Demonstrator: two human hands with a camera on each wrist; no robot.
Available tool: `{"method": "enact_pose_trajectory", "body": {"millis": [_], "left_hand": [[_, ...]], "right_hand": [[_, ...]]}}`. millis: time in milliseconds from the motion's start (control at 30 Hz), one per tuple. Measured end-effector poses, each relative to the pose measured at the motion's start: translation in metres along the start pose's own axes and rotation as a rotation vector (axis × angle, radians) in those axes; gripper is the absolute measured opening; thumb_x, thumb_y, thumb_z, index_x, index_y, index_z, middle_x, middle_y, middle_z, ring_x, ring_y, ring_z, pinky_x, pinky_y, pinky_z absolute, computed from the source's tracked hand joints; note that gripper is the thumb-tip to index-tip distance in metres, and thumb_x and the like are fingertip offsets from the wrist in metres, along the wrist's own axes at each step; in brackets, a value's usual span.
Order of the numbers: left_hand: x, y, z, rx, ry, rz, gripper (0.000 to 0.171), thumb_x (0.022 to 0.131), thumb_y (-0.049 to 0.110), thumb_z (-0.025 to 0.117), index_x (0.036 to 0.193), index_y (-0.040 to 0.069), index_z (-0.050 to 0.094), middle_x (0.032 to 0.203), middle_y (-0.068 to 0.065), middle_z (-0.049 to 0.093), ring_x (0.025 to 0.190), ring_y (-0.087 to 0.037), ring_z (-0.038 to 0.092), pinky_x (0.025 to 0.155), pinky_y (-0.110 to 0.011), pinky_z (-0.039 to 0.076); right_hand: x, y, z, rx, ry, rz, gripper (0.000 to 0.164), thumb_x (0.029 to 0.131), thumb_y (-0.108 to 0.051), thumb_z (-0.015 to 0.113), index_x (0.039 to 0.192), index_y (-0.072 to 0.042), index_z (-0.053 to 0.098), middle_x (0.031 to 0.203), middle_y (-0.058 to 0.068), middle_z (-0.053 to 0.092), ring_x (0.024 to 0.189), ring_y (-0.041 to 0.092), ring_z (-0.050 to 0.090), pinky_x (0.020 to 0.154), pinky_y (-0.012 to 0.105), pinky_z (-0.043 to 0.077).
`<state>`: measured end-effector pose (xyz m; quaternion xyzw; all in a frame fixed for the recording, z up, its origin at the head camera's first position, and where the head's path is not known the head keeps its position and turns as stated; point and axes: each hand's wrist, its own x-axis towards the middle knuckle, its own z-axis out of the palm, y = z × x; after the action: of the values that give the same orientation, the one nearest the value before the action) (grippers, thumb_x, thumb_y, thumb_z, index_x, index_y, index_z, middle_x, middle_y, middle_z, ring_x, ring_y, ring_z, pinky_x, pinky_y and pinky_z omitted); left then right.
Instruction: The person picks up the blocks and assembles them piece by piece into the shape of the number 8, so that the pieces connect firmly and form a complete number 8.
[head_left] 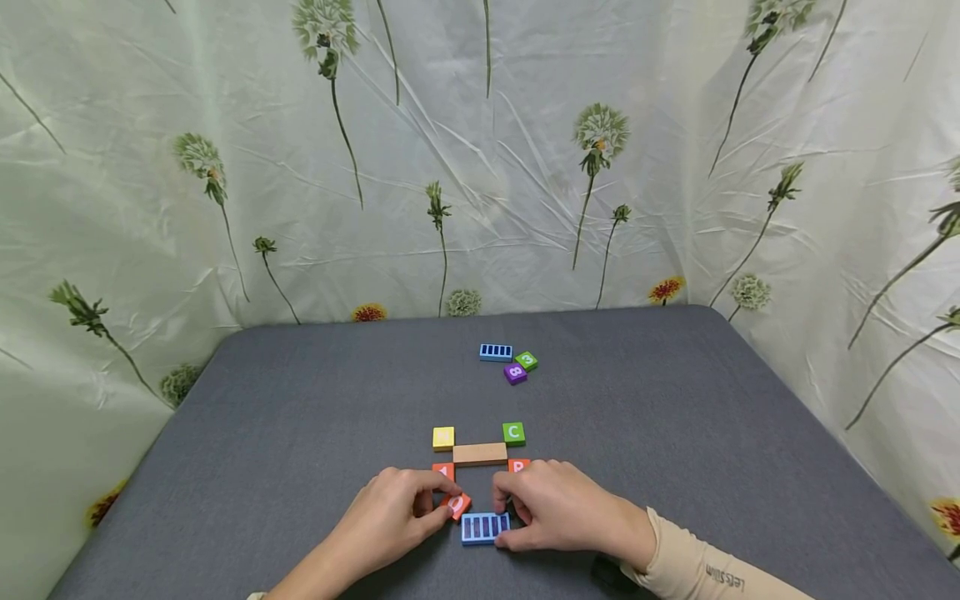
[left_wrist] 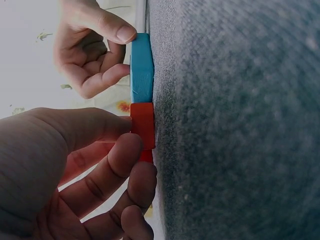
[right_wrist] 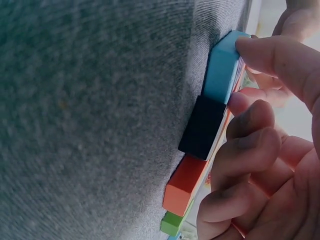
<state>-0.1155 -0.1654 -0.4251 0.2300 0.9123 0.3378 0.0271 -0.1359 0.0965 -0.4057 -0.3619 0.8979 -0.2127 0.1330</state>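
Note:
My left hand (head_left: 390,510) pinches an orange-red tile with a white 0 (head_left: 457,505) between thumb and fingers. The right hand (head_left: 562,508) holds the right end of a blue block (head_left: 480,528) with dark window shapes, thumb and index finger at its edges. In the left wrist view, the orange-red tile (left_wrist: 143,125) sits right against the end of the blue block (left_wrist: 142,67). A dark block (right_wrist: 204,127) adjoins the blue one in the right wrist view; the head view hides it behind the right hand.
Beyond the hands lie orange-red tiles marked 1 (head_left: 444,471) and R (head_left: 519,465), a tan wooden block (head_left: 480,454), a yellow N tile (head_left: 443,438) and a green C tile (head_left: 513,433). Farther back are another blue block (head_left: 496,352), a green 3 (head_left: 527,361) and a purple 8 (head_left: 515,373).

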Motion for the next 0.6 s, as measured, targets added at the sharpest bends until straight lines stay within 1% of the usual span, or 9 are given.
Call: {"method": "enact_pose_trajectory", "body": {"millis": [367, 467, 600], "left_hand": [[0.0005, 0.0002, -0.0007, 0.004, -0.005, 0.007, 0.011, 0.095, 0.022, 0.083, 0.101, 0.03, 0.082, 0.062, 0.021, 0.05, 0.054, 0.006, 0.042, 0.05, -0.02, 0.033], [0.0003, 0.0003, -0.0006, 0.007, -0.01, 0.009, 0.012, 0.094, 0.022, 0.084, 0.102, 0.03, 0.081, 0.062, 0.021, 0.05, 0.054, 0.006, 0.042, 0.05, -0.02, 0.033], [-0.0002, 0.0001, 0.0002, 0.018, 0.004, 0.027, 0.013, 0.094, 0.021, 0.084, 0.102, 0.031, 0.081, 0.063, 0.022, 0.05, 0.054, 0.007, 0.041, 0.05, -0.019, 0.033]], "right_hand": [[-0.0008, 0.0017, 0.0011, 0.014, 0.014, -0.008, 0.026, 0.087, -0.037, 0.088, 0.095, -0.027, 0.065, 0.064, -0.02, 0.048, 0.054, -0.007, 0.042, 0.05, 0.019, 0.034], [-0.0023, 0.0023, 0.0003, 0.034, 0.019, -0.015, 0.026, 0.088, -0.038, 0.088, 0.097, -0.026, 0.066, 0.064, -0.021, 0.047, 0.054, -0.007, 0.042, 0.05, 0.019, 0.035], [-0.0046, 0.0045, -0.0029, 0.075, 0.042, -0.02, 0.026, 0.089, -0.038, 0.088, 0.099, -0.026, 0.067, 0.063, -0.02, 0.047, 0.053, -0.008, 0.042, 0.05, 0.018, 0.035]]}}
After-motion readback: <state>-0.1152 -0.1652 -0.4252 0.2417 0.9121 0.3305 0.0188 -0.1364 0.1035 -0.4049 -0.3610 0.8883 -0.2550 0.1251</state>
